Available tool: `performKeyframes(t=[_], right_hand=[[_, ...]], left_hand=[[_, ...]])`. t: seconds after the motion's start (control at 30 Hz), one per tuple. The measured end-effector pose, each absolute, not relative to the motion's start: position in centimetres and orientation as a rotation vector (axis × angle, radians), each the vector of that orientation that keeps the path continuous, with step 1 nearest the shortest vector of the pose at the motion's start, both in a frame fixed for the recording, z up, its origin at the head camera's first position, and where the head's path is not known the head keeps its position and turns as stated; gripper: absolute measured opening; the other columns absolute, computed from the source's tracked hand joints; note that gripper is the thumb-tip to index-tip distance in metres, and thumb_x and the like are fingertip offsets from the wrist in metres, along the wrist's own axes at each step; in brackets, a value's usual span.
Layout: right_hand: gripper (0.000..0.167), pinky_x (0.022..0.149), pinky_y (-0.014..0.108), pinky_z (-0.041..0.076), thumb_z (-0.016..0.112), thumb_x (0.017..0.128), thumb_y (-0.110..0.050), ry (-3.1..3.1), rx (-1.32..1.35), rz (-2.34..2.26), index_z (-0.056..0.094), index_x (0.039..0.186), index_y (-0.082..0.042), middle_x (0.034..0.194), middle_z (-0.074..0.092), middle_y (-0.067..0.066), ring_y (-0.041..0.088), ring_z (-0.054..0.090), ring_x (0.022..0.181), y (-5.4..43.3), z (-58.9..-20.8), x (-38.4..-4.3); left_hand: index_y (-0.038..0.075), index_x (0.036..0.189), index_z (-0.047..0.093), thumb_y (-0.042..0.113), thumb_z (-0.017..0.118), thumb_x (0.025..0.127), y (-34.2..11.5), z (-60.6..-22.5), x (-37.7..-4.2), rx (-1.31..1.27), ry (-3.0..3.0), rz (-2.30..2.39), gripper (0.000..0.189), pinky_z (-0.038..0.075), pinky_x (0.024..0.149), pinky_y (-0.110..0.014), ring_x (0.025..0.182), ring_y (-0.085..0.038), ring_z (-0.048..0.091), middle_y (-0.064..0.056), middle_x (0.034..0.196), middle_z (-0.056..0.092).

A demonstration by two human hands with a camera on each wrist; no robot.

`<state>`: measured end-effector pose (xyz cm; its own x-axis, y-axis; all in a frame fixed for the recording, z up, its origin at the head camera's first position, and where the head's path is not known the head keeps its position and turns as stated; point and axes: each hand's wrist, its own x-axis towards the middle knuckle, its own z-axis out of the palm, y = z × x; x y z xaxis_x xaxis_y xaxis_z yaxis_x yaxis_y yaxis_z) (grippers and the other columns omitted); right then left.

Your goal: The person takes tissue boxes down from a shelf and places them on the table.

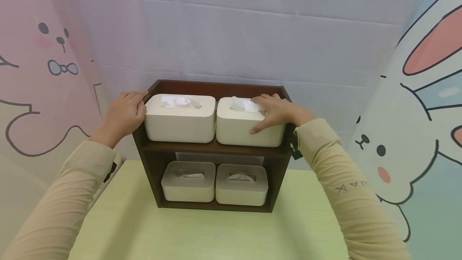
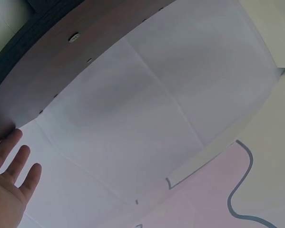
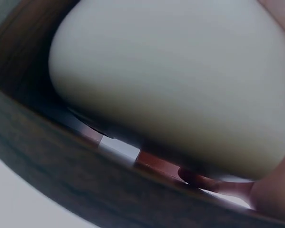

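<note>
A dark brown two-tier shelf holds white tissue boxes on both levels. My right hand grips the upper right tissue box, its thumb on the front face and the other fingers over the top at the right end. Close up in the right wrist view, the same box fills most of the picture, with a finger showing behind it. On the left, my left hand rests at the shelf's upper side edge, beside the upper left tissue box. Its fingers look extended in the left wrist view.
Two more tissue boxes, lower left and lower right, sit on the bottom level. Under the shelf is a pale yellow-green table. Behind hangs a white cloth, with cartoon-printed panels at the sides.
</note>
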<state>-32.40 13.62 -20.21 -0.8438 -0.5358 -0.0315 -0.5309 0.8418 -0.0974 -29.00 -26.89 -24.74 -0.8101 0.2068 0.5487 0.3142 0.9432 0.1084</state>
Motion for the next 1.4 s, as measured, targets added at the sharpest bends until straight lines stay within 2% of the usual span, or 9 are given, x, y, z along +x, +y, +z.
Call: performKeyframes(t=[0.73,1.13,1.4], right_hand=[[0.099,0.085,0.048,0.038,0.068,0.059,-0.068,3.067,-0.964,-0.063,0.034,0.14,-0.021,0.131,0.043,0.003,0.03,0.039,0.106,13.4,-20.3,-31.5],[0.099,0.069,0.032,0.037,0.066,0.058,-0.071,3.114,-1.084,-0.018,0.038,0.138,-0.02,0.11,0.048,-0.002,0.023,0.042,0.09,13.6,-20.2,-30.0],[0.097,0.071,0.032,0.037,0.066,0.058,-0.071,3.133,-1.183,-0.045,0.041,0.135,-0.019,0.106,0.046,-0.006,0.024,0.042,0.094,14.2,-20.3,-28.3]], left_hand=[[-0.003,0.129,0.047,0.014,0.028,0.093,-27.2,-24.8,-29.1,-0.372,-2.547,-0.294,0.045,0.031,0.1,-0.054,0.117,-0.044,0.04,-0.023,0.131,0.048],[-0.003,0.129,0.048,0.014,0.029,0.093,-27.4,-24.9,-29.3,-0.373,-2.523,-0.309,0.045,0.032,0.098,-0.056,0.116,-0.044,0.041,-0.023,0.13,0.049],[-0.002,0.13,0.048,0.015,0.028,0.093,-27.4,-25.0,-29.4,-0.364,-2.53,-0.318,0.045,0.032,0.097,-0.056,0.116,-0.045,0.04,-0.024,0.131,0.048]])
